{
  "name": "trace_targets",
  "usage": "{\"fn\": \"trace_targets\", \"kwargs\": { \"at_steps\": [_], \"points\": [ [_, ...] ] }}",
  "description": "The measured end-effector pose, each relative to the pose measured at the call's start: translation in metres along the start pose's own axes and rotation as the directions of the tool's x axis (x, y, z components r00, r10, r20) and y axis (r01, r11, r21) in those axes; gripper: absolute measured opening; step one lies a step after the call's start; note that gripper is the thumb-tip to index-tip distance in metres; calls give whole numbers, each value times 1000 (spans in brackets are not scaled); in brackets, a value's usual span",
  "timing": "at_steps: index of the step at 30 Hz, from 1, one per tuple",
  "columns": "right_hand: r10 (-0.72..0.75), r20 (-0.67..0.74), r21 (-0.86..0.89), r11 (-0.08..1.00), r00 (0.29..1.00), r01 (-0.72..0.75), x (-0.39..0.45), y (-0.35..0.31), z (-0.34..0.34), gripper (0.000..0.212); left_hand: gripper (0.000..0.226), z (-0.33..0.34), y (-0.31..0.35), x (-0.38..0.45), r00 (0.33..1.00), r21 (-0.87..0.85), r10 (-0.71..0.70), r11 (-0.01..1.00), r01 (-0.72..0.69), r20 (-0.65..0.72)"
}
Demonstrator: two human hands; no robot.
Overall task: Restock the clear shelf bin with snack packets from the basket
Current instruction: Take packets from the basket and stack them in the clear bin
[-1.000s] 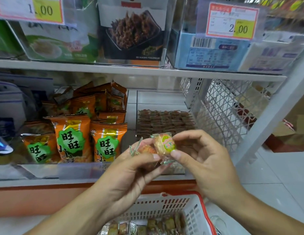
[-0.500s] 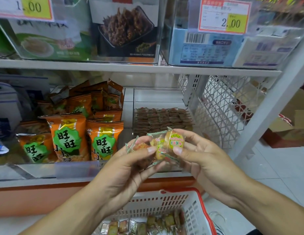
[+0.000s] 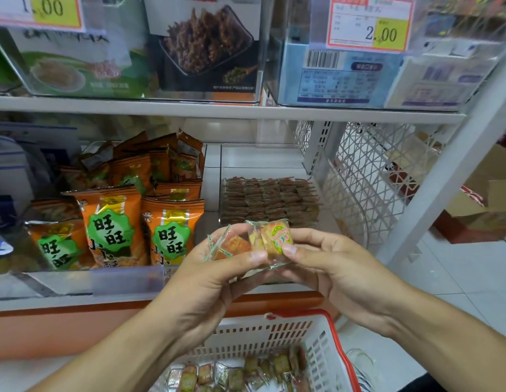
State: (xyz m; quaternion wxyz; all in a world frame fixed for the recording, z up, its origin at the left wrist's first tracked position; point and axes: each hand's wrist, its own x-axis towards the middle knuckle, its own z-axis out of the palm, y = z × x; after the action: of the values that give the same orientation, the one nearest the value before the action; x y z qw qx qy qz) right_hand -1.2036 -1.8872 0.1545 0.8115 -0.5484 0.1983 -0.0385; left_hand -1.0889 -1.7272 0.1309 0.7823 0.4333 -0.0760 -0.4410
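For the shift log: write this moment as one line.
left hand: holds packet | right hand: pinches second packet | clear bin: partly stocked | basket: packets remain

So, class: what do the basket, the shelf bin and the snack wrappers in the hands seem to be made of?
Basket: moulded plastic, white and matte with a red rim, judging by its slotted walls.
Shelf bin: clear rigid plastic, probably acrylic; the packets show through its walls.
Snack wrappers: thin glossy clear film, crinkled, with crimped edges.

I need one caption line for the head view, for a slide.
Both hands hold snack packets before the clear shelf bin, above the basket.
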Motion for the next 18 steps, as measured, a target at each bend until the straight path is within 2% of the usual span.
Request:
{"fn": "trace_targets", "kwargs": {
  "at_steps": [5,9,11,14,16,18],
  "points": [
    [92,48,-14,996,995,-91,-1,-6,-1,41,40,1,-1,0,999,26,-40,999,40,13],
    [8,-15,-7,1000,1000,-8,0,-14,-8,34,43,1,1,4,997,-67,-75,995,73,-35],
    [-17,16,-21,1000,1000,17,0,-22,-12,34,43,2,3,4,996,-62,-82,995,79,-46],
    [-24,137,-203,978,990,51,-3,-28,-16,46,39,2,3,2,993,19,-118,993,119,-29],
    [-2,158,-358,932,988,59,-4,-27,-19,61,37,1,2,0,985,88,-173,981,172,7],
    [46,157,-466,884,986,33,-3,-26,-21,64,44,-1,1,-1,972,153,-235,962,227,33]
  ]
}}
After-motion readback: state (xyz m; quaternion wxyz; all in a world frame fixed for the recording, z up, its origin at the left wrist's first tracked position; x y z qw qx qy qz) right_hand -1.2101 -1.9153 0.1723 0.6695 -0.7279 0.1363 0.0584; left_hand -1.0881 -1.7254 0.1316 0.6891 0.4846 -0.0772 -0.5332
